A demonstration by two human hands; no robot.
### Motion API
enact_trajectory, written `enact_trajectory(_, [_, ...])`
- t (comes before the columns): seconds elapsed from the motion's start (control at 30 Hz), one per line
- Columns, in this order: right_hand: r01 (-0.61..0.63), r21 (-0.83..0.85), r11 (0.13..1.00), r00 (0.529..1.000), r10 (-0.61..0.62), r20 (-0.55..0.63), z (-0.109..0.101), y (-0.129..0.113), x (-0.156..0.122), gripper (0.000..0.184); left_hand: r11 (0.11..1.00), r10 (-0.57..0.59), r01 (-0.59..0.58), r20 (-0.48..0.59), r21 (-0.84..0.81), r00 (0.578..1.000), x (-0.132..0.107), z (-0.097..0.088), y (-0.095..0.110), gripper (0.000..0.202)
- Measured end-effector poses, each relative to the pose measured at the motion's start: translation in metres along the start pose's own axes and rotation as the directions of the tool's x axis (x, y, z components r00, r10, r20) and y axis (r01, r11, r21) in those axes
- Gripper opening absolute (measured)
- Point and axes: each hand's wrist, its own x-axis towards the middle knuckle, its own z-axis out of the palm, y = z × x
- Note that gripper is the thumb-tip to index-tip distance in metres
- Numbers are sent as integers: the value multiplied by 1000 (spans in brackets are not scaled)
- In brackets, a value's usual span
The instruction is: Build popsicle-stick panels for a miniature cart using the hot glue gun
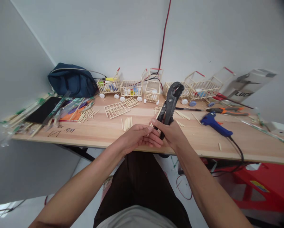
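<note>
My right hand (171, 134) is wrapped round the handles of a black pipe cutter (170, 103), whose hooked jaw points up and away from me. Close against it, my left hand (142, 136) has its thumb and forefinger pinched on a thin wooden stick (158, 114), partly hidden by the fingers of both hands. Just beyond my left hand lies a row of short cut sticks (127, 123). Two flat stick grids (117, 110) rest behind that row.
Several small stick-built shopping carts (131, 88) stand along the wall. On the right are a blue glue gun (216, 124), orange-handled pliers (229, 110) and a white box (251, 84). A dark blue bag (72, 80) and loose sticks (86, 114) occupy the left. Below right is a red stool (267, 180).
</note>
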Motion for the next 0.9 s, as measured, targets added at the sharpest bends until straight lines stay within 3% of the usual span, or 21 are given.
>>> enact_trajectory(0.13, [-73,63,995,997,73,4,-3,0,0,38,999,48,-50,107,19,993,-9,-3,-1,41])
enact_trajectory(0.23, [-23,29,999,999,22,36,-6,2,0,34,982,91,-114,147,153,985,-18,-8,-5,38])
enact_trajectory(0.43, [34,2,999,997,-34,67,-3,-1,-2,28,857,254,-214,-23,469,967,-24,-9,-14,25])
enact_trajectory(0.67, [76,-154,985,997,-73,26,4,-13,-8,26,718,459,-294,-113,631,881,-24,-1,-22,20])
enact_trajectory(0.9, [120,-235,965,992,-127,-11,7,-15,-10,22,651,547,-297,-161,698,822,-28,1,-28,22])
